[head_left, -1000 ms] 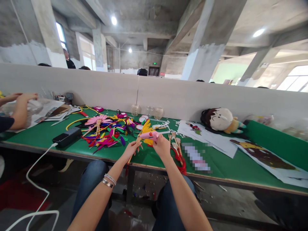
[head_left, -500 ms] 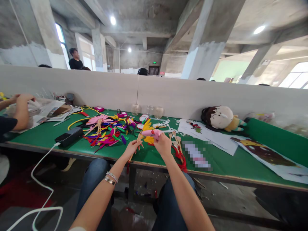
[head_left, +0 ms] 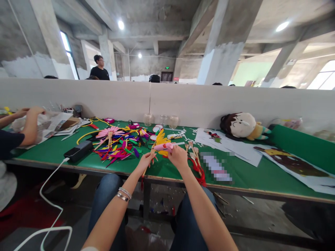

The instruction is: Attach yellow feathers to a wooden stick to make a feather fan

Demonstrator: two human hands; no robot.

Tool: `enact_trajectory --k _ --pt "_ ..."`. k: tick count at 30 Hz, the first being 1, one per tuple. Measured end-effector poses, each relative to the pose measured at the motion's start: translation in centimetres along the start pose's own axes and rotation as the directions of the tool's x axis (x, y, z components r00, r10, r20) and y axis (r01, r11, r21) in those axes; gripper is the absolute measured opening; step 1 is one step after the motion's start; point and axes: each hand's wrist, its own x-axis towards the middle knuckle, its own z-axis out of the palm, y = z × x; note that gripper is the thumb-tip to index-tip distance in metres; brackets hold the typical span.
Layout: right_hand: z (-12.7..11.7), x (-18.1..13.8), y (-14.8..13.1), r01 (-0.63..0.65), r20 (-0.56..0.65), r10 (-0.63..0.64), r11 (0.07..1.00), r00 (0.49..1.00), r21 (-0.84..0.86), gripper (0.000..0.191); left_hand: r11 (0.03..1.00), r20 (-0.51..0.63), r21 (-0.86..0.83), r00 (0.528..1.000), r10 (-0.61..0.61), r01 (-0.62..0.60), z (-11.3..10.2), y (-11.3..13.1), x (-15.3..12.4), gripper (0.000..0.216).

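Note:
My right hand (head_left: 179, 157) is wrapped round a pink hot glue gun (head_left: 163, 147), with a pale glue stick (head_left: 180, 143) jutting from its back. The gun's nose points left, close to the fingers of my left hand (head_left: 146, 161). Those fingers are closed on the thin wooden handle of a yellow feather fan (head_left: 159, 138), whose feathers spread up behind the gun. Whether the nozzle touches the fan I cannot tell. To the left lies a heap of coloured feathers (head_left: 123, 148), with a pink feather fan (head_left: 110, 132) on top.
A black power bank (head_left: 77, 150) with a white cable lies left. Glass jars (head_left: 148, 119) stand against the partition (head_left: 183, 101). Wooden sticks with red tassels (head_left: 200, 177), papers (head_left: 230, 148) and a plush doll (head_left: 242, 125) are on the right. A co-worker's arms (head_left: 31, 125) are at far left.
My view has shifted slightly, so the table sits a little further right. Both hands keep their hold on the fan and glue gun. The person behind the partition has moved right.

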Motion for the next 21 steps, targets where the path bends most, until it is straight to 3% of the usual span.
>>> enact_trajectory --k 11,21 --pt "-0.03 0.00 0.20 0.006 -0.091 -0.004 1.000 0.996 0.024 0.031 0.999 -0.043 -0.040 0.999 0.027 -0.029 0.10 -0.10 0.01 0.043" --pt "0.23 -0.08 0.27 0.019 -0.180 -0.010 0.999 0.984 0.048 0.026 0.999 -0.028 0.015 0.999 0.044 -0.044 0.31 -0.01 -0.38 0.044"
